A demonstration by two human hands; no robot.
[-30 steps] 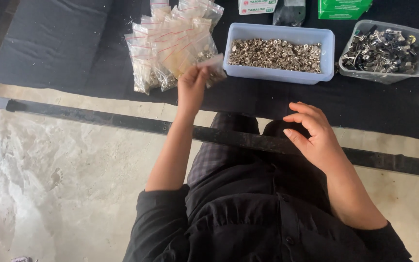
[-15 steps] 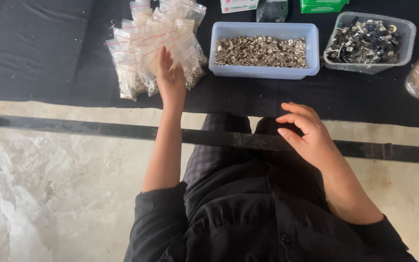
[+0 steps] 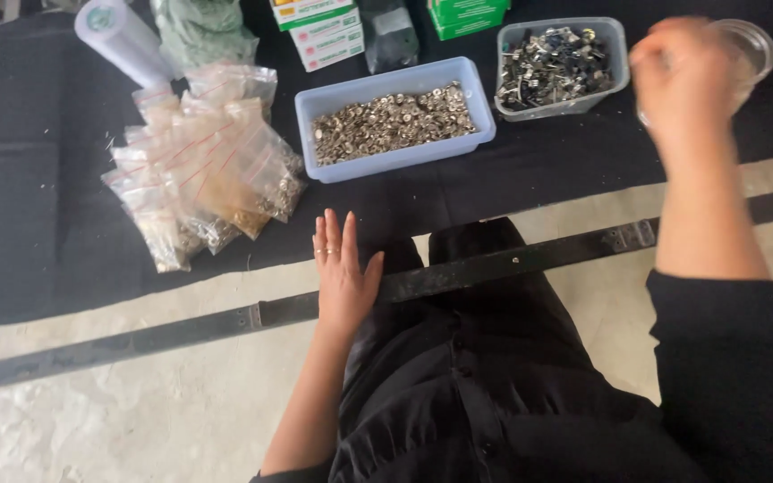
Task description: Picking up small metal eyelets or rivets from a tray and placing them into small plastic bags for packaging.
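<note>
**Inspector:** Report on the hands.

**Assistant:** The left hand [image 3: 344,273] lies flat, fingers spread, palm down on the edge of the black cloth-covered worktop [image 3: 38,224]; it holds nothing. The right hand [image 3: 683,80] is raised at the far right and blurred. It appears closed about a clear round plastic cup [image 3: 749,49], though how firm that grip is I cannot tell.

**Inspector:** How would the cup handle?

**Assistant:** My judgement: light, thin-walled, smooth — easily crushed or let slip. Best taken round the side wall, below the rim. Its contents, if any, cannot be made out.

**Inspector:** Surroundings?

**Assistant:** A heap of small clear zip bags of metal parts [image 3: 203,170] lies just beyond the left hand. Further back, a pale blue rectangular plastic tub of small brass-coloured fittings [image 3: 395,121] stands beside a clear plastic tub of dark mixed hardware [image 3: 558,67], which sits near the cup.

**Inspector:** Anything obscured?

**Assistant:** The green and white cartons [image 3: 333,31] and a white roll [image 3: 123,40] are cut off at the top edge — the cup's lower part is hidden behind the hand.
</note>
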